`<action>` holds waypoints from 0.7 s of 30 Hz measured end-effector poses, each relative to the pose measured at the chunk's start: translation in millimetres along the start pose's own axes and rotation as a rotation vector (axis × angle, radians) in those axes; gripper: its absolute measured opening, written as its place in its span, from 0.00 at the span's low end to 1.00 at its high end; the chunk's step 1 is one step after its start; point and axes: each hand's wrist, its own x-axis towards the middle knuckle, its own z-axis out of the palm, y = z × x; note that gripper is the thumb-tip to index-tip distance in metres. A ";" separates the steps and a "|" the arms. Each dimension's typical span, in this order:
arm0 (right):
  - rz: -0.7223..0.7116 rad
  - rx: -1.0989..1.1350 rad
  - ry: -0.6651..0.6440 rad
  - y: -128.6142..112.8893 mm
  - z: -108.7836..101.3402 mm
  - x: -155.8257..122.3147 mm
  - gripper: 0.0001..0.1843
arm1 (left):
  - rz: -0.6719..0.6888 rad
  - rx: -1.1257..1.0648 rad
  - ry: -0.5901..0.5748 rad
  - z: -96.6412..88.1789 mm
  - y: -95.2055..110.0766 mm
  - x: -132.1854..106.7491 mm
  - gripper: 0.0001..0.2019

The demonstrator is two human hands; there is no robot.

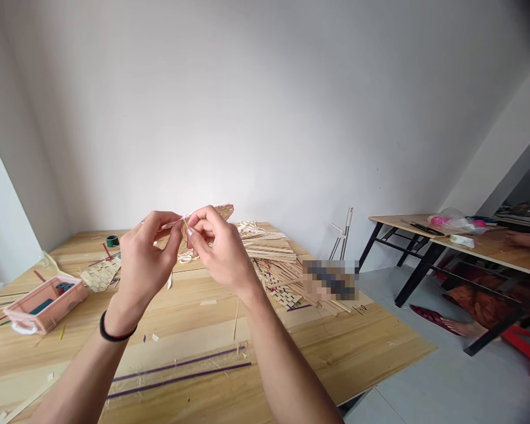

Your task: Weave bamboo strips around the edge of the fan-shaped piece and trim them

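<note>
Both hands are raised above the wooden table [335, 347], fingertips meeting. My left hand [143, 259] pinches a thin pale strip [173, 223]; a black band circles its wrist. My right hand [216, 247] pinches the same strip's other end at the fingertips, and a small woven bamboo piece [223, 211] shows just behind its fingers. Whether the right hand also holds that woven piece is hidden by the fingers.
A pink tray [44, 306] stands at the left, a green tape roll [112, 240] behind it. Stacks of bamboo strips and woven mats [271, 253] lie at the back right. Two purple strips [181, 371] lie near the front edge. Another person's legs [468, 306] are under a second table [503, 253].
</note>
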 end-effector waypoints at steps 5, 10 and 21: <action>-0.003 -0.015 0.007 0.3 2.2 0.3 0.03 | -0.007 0.023 -0.043 -3.1 -0.6 0.5 0.05; 0.017 0.001 0.021 0.1 4.6 0.8 0.04 | 0.032 0.025 -0.055 -3.4 -1.3 -0.2 0.05; 0.021 -0.099 0.133 -7.4 -16.9 -3.3 0.07 | 0.013 0.006 -0.069 -5.2 -5.5 0.5 0.04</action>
